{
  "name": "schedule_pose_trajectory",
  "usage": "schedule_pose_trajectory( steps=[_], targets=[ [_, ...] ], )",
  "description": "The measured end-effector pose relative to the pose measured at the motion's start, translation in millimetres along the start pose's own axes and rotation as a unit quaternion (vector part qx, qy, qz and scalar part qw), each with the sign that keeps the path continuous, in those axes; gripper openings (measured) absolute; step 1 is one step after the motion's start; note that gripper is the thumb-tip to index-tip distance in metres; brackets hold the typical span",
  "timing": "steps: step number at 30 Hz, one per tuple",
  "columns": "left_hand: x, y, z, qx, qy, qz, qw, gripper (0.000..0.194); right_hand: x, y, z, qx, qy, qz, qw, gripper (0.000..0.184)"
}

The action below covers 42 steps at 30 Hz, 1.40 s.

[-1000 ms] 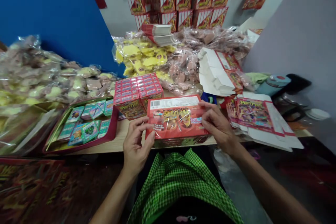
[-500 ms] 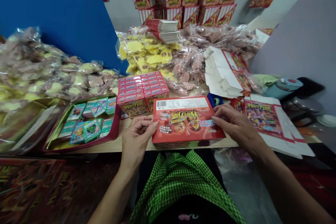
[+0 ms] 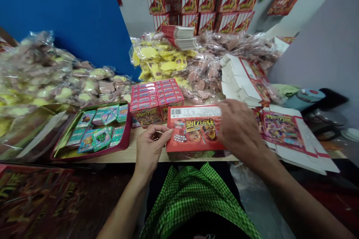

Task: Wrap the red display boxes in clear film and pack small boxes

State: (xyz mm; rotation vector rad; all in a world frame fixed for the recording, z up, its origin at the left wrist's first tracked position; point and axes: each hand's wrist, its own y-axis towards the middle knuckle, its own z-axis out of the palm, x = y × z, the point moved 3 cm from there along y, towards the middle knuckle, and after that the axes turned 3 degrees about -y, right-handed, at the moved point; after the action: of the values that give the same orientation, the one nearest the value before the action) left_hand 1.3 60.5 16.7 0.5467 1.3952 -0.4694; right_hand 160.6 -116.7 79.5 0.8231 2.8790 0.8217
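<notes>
A closed red cardboard box (image 3: 193,145) with cartoon print and a white barcode strip lies flat at the table's front edge. My left hand (image 3: 151,143) is at its left end, fingers curled, thumb and index finger closed against the box's edge. My right hand (image 3: 238,130) is over the box's right end, smeared by motion. Its fingers cannot be made out, and it covers that end of the print. Just behind the box stand small pink-and-red boxes (image 3: 144,101) in two rows. To the left, an open tin (image 3: 127,134) holds several packs of green-blue cards (image 3: 101,138).
Bagged yellow plush pieces (image 3: 159,61) and pinkish-brown ones (image 3: 204,74) heap up behind. White-backed flattened cartons (image 3: 238,82) and a printed carton (image 3: 283,130) lie to the right, near a blue-lidded vessel (image 3: 305,97). Red boxes (image 3: 209,0) are stacked at the back.
My right hand has moved left and inward from the box's right edge to over its right end. The left hand stays at the left edge. The whole view has shifted slightly.
</notes>
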Motion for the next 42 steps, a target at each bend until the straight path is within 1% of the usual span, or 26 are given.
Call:
schedule_pose_trajectory(
  steps=[2,4,5,6,7,9,11,12,14,17,20,23,25,27,29,31,33,35,38,42],
  targets=[
    [-2,-1,1.2,-0.010,-0.002,0.055,0.998,0.017,36,14,3,0.024,0.040,-0.094,0.994,0.045],
    [-7,-6,0.2,-0.024,-0.005,0.111,0.993,0.014,66,21,11,0.049,0.070,-0.158,0.984,0.035],
    [-11,-10,-1.8,-0.036,-0.010,0.123,0.992,0.014,76,23,14,0.047,0.069,-0.174,0.981,0.026],
    [-15,-15,-4.7,-0.049,-0.015,0.116,0.992,0.016,83,23,17,0.032,0.061,-0.185,0.980,0.019],
    [-18,-20,-7.9,-0.059,-0.018,0.093,0.994,0.018,87,22,19,0.005,0.052,-0.195,0.979,0.016],
    [-24,-33,-12.8,-0.047,-0.020,0.010,0.999,0.026,90,17,19,-0.060,0.040,-0.216,0.974,0.020],
    [-27,-43,-13.1,0.000,-0.023,-0.079,0.997,0.037,90,11,17,-0.104,0.038,-0.242,0.964,0.026],
    [-29,-47,-11.6,0.021,-0.030,-0.111,0.993,0.042,90,8,15,-0.114,0.039,-0.255,0.960,0.027],
    [-31,-49,-6.9,0.037,-0.054,-0.140,0.988,0.046,90,5,12,-0.117,0.037,-0.274,0.954,0.028],
    [-33,-42,0.7,0.013,-0.082,-0.140,0.987,0.048,93,5,10,-0.112,0.031,-0.284,0.952,0.029],
    [-33,-36,4.7,-0.013,-0.095,-0.141,0.985,0.043,94,7,13,-0.106,0.033,-0.277,0.954,0.032],
    [-31,-35,5.3,-0.018,-0.117,-0.136,0.984,0.039,94,8,16,-0.100,0.051,-0.271,0.956,0.031],
    [-28,-36,4.5,-0.020,-0.124,-0.127,0.984,0.038,93,10,15,-0.090,0.081,-0.260,0.958,0.030],
    [-24,-37,3.5,-0.024,-0.123,-0.116,0.985,0.036,92,13,12,-0.050,0.124,-0.233,0.963,0.027],
    [-21,-38,3.0,-0.024,-0.113,-0.106,0.988,0.034,89,18,8,0.015,0.169,-0.194,0.966,0.020],
    [-20,-38,3.6,-0.018,-0.099,-0.095,0.990,0.032,87,24,3,0.060,0.191,-0.172,0.965,0.014],
    [-22,-38,5.3,-0.013,-0.084,-0.080,0.993,0.032,87,29,-2,0.072,0.174,-0.191,0.963,0.014],
    [-25,-38,7.4,-0.013,-0.069,-0.065,0.995,0.034,89,33,-3,0.073,0.128,-0.237,0.960,0.017],
    [-27,-39,9.9,-0.021,-0.046,-0.037,0.998,0.037,95,35,-2,0.066,0.065,-0.299,0.950,0.015],
    [-22,-40,10.9,-0.015,-0.016,0.006,1.000,0.034,104,34,-2,0.065,0.032,-0.340,0.938,0.017]
  ],
)
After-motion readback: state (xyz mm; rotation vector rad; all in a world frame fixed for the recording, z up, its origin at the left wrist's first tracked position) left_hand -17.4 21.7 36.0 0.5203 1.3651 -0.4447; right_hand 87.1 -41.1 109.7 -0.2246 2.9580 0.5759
